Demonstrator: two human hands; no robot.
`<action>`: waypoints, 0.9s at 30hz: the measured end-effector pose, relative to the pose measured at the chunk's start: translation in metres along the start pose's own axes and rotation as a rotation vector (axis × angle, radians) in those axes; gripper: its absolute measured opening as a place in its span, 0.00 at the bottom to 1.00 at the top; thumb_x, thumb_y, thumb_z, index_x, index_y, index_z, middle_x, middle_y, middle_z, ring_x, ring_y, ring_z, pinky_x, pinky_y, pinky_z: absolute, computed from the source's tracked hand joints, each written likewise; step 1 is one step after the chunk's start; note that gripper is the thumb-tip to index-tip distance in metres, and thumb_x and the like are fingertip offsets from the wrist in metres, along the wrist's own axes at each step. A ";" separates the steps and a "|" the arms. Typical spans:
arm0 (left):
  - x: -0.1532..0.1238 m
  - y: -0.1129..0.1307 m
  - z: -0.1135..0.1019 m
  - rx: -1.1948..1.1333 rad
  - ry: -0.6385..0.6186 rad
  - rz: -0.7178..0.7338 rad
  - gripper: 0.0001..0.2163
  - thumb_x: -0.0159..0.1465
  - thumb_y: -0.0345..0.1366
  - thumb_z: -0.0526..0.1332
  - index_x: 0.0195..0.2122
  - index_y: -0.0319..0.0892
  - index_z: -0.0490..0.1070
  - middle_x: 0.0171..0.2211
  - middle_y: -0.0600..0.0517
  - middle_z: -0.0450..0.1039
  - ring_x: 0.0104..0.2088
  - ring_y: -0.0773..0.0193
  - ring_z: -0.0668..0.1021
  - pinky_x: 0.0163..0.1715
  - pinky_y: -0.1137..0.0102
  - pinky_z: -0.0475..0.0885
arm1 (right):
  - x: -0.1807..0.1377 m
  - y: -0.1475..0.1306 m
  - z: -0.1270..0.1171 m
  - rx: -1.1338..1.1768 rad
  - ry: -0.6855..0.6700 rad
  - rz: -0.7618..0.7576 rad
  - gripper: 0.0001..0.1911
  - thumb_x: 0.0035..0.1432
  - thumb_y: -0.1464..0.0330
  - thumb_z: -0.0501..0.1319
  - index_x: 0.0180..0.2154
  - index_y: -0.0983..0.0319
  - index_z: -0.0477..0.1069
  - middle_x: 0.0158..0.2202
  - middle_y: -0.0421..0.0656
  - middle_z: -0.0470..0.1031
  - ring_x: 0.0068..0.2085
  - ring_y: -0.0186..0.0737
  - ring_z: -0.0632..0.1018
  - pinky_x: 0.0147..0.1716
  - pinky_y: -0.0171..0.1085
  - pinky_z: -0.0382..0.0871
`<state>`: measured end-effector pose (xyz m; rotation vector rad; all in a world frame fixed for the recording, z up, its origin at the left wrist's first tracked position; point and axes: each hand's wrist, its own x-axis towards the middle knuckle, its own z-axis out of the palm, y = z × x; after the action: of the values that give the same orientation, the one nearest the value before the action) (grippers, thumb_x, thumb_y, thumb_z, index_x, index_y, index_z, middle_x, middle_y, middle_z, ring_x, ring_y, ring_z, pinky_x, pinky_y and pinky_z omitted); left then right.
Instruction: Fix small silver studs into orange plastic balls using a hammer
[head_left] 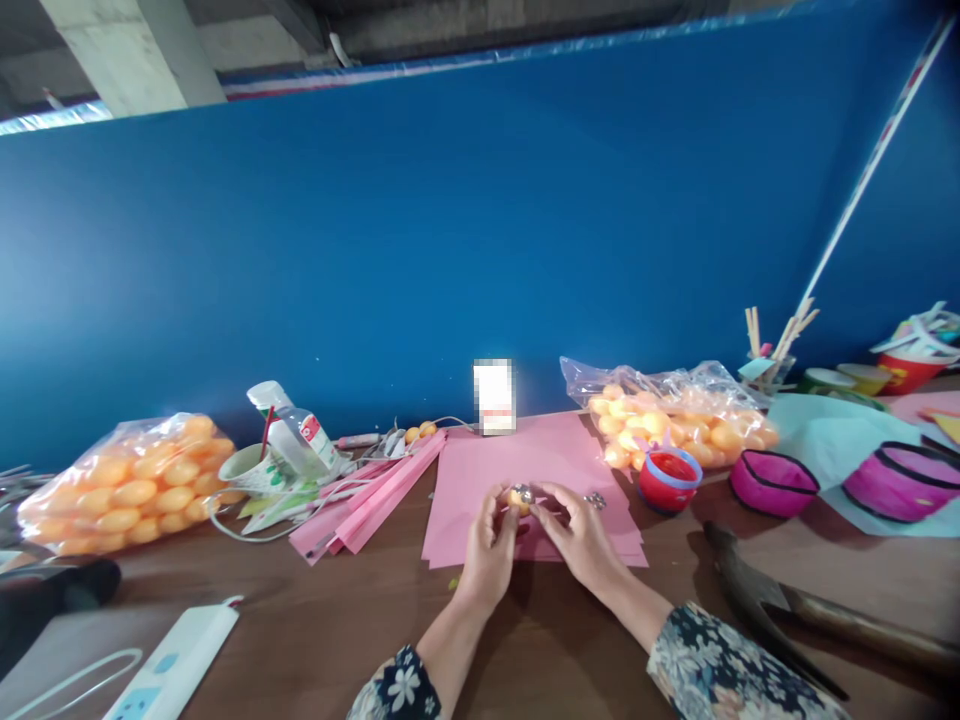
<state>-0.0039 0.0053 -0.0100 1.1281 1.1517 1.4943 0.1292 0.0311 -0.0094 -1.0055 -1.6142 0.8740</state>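
The left hand (489, 540) and right hand (577, 535) together pinch one orange ball (517, 497) over the pink paper (480, 470), while the left bag (127, 485) and right bag (675, 415) look full: little seems done.

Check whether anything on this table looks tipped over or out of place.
The plastic bottle at left leans tipped against a paper cup instead of standing; no spill shows. The left hand and right hand pinch an orange ball.

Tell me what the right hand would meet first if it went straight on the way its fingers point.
The right hand points left and away, straight at the small orange ball that both hands pinch; just beyond it are the fingers of the left hand. Depth is hard to judge.
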 end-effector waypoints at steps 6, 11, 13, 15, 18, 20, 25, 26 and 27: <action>0.000 0.001 0.001 0.052 0.011 0.016 0.18 0.55 0.39 0.61 0.47 0.42 0.68 0.43 0.47 0.73 0.44 0.58 0.75 0.44 0.65 0.72 | 0.000 -0.003 -0.001 -0.060 -0.009 -0.045 0.13 0.56 0.63 0.56 0.42 0.62 0.69 0.39 0.47 0.75 0.39 0.42 0.76 0.39 0.40 0.72; 0.001 -0.002 -0.001 0.092 0.018 0.010 0.19 0.54 0.40 0.62 0.47 0.42 0.68 0.44 0.45 0.73 0.42 0.59 0.76 0.41 0.67 0.73 | 0.002 -0.007 -0.002 -0.113 0.006 -0.113 0.12 0.56 0.63 0.55 0.41 0.61 0.69 0.39 0.47 0.75 0.39 0.43 0.75 0.40 0.42 0.70; 0.001 -0.003 -0.002 0.096 0.007 -0.002 0.19 0.55 0.42 0.61 0.47 0.41 0.67 0.44 0.45 0.73 0.42 0.59 0.76 0.40 0.67 0.73 | 0.002 -0.007 -0.002 -0.113 0.003 -0.119 0.13 0.56 0.63 0.55 0.42 0.61 0.70 0.40 0.47 0.74 0.40 0.43 0.75 0.41 0.42 0.70; 0.001 -0.004 -0.002 0.098 -0.003 -0.017 0.20 0.55 0.43 0.61 0.47 0.41 0.67 0.44 0.45 0.72 0.41 0.59 0.76 0.40 0.68 0.73 | 0.003 -0.006 -0.002 -0.109 0.004 -0.121 0.13 0.57 0.63 0.54 0.42 0.60 0.70 0.41 0.47 0.74 0.40 0.43 0.75 0.41 0.42 0.70; 0.001 -0.002 -0.001 0.084 -0.014 -0.030 0.20 0.55 0.44 0.60 0.46 0.40 0.67 0.43 0.45 0.73 0.41 0.59 0.76 0.40 0.68 0.73 | 0.002 -0.003 -0.002 -0.097 0.004 -0.110 0.13 0.57 0.64 0.54 0.42 0.60 0.70 0.41 0.47 0.74 0.40 0.43 0.75 0.40 0.41 0.71; 0.001 -0.001 -0.001 0.066 -0.030 -0.029 0.19 0.56 0.44 0.59 0.46 0.40 0.67 0.42 0.45 0.74 0.41 0.59 0.77 0.41 0.68 0.72 | 0.001 -0.002 -0.002 -0.084 0.007 -0.089 0.12 0.57 0.64 0.54 0.42 0.60 0.69 0.41 0.47 0.75 0.40 0.42 0.75 0.39 0.40 0.71; 0.001 -0.001 -0.002 0.073 -0.039 -0.019 0.20 0.57 0.44 0.59 0.48 0.40 0.65 0.41 0.46 0.74 0.41 0.58 0.77 0.41 0.66 0.73 | 0.001 -0.002 -0.002 -0.063 0.016 -0.059 0.11 0.56 0.65 0.55 0.39 0.61 0.69 0.39 0.47 0.75 0.38 0.43 0.76 0.37 0.41 0.72; 0.001 -0.001 -0.002 0.068 -0.038 -0.021 0.20 0.56 0.44 0.59 0.48 0.40 0.65 0.41 0.46 0.74 0.41 0.58 0.77 0.40 0.66 0.73 | 0.001 -0.003 -0.002 -0.058 0.018 -0.061 0.10 0.56 0.65 0.55 0.39 0.61 0.69 0.38 0.47 0.75 0.38 0.43 0.76 0.37 0.40 0.72; 0.001 -0.001 -0.002 0.058 -0.038 -0.023 0.21 0.56 0.44 0.59 0.48 0.40 0.65 0.41 0.46 0.74 0.41 0.58 0.77 0.40 0.66 0.73 | 0.001 -0.003 -0.002 -0.057 0.021 -0.064 0.10 0.56 0.66 0.55 0.39 0.61 0.69 0.38 0.47 0.75 0.38 0.42 0.76 0.36 0.40 0.72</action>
<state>-0.0056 0.0063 -0.0109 1.1734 1.1847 1.4246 0.1303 0.0313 -0.0061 -0.9933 -1.6523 0.7758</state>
